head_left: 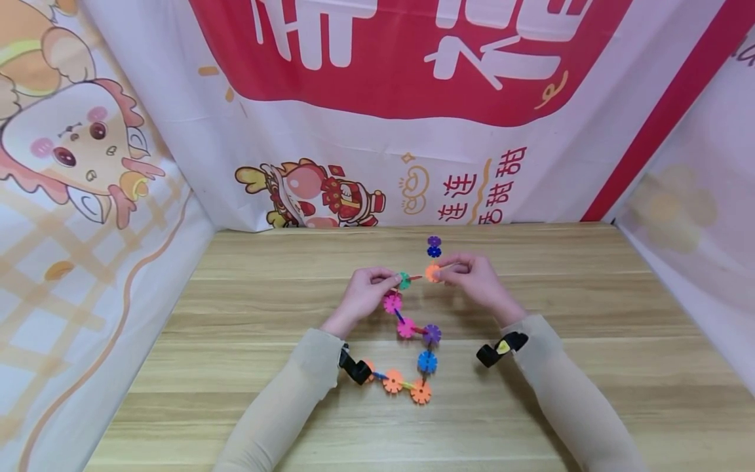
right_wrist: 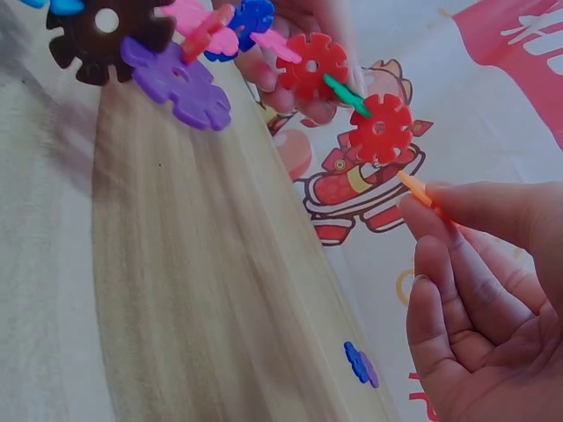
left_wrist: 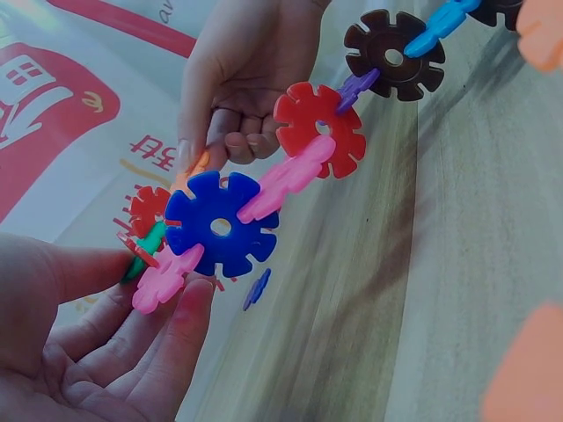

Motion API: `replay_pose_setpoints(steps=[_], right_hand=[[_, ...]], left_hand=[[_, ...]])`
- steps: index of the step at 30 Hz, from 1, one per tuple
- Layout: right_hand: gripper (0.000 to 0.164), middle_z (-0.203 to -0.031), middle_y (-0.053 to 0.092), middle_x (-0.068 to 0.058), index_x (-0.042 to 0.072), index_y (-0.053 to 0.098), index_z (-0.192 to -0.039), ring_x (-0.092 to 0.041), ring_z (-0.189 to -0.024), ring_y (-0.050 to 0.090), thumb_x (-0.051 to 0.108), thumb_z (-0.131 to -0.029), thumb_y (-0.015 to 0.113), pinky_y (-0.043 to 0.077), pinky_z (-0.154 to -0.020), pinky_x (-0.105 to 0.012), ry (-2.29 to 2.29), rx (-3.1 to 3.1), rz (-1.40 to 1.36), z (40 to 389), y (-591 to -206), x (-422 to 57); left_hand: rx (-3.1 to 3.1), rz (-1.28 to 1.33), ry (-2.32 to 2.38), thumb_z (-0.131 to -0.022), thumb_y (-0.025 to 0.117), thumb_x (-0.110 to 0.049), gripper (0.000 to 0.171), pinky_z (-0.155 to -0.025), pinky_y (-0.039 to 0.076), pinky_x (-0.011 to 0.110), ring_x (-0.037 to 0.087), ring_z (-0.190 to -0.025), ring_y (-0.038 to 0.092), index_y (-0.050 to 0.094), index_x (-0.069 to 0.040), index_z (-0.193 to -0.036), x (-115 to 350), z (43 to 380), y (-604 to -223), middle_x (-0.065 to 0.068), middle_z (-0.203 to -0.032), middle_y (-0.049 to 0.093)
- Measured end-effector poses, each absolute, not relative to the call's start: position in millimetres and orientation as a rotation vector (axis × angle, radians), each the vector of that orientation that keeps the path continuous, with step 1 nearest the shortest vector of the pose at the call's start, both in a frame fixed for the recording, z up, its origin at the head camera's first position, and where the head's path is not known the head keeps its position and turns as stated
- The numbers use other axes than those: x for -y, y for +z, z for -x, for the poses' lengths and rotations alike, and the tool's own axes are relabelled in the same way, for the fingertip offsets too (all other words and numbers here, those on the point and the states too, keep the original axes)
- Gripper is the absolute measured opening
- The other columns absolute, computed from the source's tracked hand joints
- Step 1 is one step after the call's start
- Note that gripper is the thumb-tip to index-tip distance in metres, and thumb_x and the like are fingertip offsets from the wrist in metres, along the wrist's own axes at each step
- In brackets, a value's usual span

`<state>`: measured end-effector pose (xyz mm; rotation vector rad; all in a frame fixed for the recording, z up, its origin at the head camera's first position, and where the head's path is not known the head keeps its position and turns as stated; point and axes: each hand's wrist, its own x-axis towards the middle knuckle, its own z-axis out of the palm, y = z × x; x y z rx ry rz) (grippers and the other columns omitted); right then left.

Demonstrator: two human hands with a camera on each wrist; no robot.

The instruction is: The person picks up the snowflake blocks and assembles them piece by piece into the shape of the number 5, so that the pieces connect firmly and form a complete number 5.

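Note:
My left hand pinches a green notched plastic disc near the upper end of a linked chain of such discs. A red disc is slotted into the green one and forms that end. Between thumb and fingertips, my right hand pinches a single orange disc. Its tip is close to the red disc's rim; whether they touch I cannot tell. From my left hand the chain runs down through pink discs, a purple disc and a blue disc to orange discs.
A purple disc and a dark blue disc lie together beyond my right hand on the wooden table. Printed cloth hangs behind and along both sides. Black straps are on both wrists.

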<state>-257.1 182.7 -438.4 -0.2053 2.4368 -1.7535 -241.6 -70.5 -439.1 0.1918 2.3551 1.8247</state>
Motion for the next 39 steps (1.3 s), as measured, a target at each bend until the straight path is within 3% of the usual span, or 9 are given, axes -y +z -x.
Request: replay_pose_setpoints(steps=[5,11,19,31,39], right_hand=[[0.03,-0.098,0.076,-0.009,0.004,0.071,-0.115,-0.044,-0.101,0.067,0.02,-0.091,0.079,0.052,-0.091,-0.056,-1.794,-2.382,0.221,253,-438,-182],[0.032,-0.101,0.076,-0.009,0.003,0.071,-0.115,-0.038,-0.102,0.069,0.024,-0.092,0.079,0.054,-0.091,-0.052,-1.801,-2.364,0.251,251,-438,-178],[0.032,-0.101,0.076,-0.008,0.006,0.073,-0.115,-0.038,-0.103,0.068,0.026,-0.092,0.078,0.053,-0.092,-0.052,-1.773,-2.355,0.237,251,-436,-174],[0.025,-0.101,0.074,-0.011,0.001,0.071,-0.113,-0.038,-0.098,0.067,0.014,-0.093,0.076,0.056,-0.088,-0.046,-1.81,-2.356,0.215,254,-442,-168],[0.035,-0.114,0.072,-0.008,0.006,0.071,-0.124,-0.028,-0.106,0.066,0.027,-0.096,0.074,0.052,-0.096,-0.046,-1.837,-2.356,0.193,262,-443,-168]], left_hand=[[-2.347,-0.192,1.825,-0.1,0.069,-0.022,0.021,-0.075,0.051,0.028,0.018,-0.086,0.067,0.075,-0.003,-0.107,71,242,-440,0.006,-0.095,0.074],[-2.344,-0.196,1.826,-0.1,0.069,-0.021,0.023,-0.074,0.05,0.027,0.023,-0.089,0.068,0.074,-0.001,-0.109,70,241,-440,0.009,-0.097,0.074],[-2.363,-0.204,1.801,-0.1,0.069,-0.022,0.02,-0.075,0.052,0.029,0.018,-0.086,0.067,0.075,-0.004,-0.108,71,241,-440,0.004,-0.095,0.074],[-2.393,-0.155,1.841,-0.099,0.07,-0.021,0.018,-0.073,0.053,0.028,0.016,-0.081,0.068,0.076,-0.004,-0.104,65,240,-443,0.003,-0.091,0.074],[-2.293,-0.114,1.91,-0.102,0.065,-0.02,0.018,-0.064,0.049,0.025,0.015,-0.074,0.066,0.068,-0.003,-0.105,58,238,-443,0.012,-0.095,0.074]])
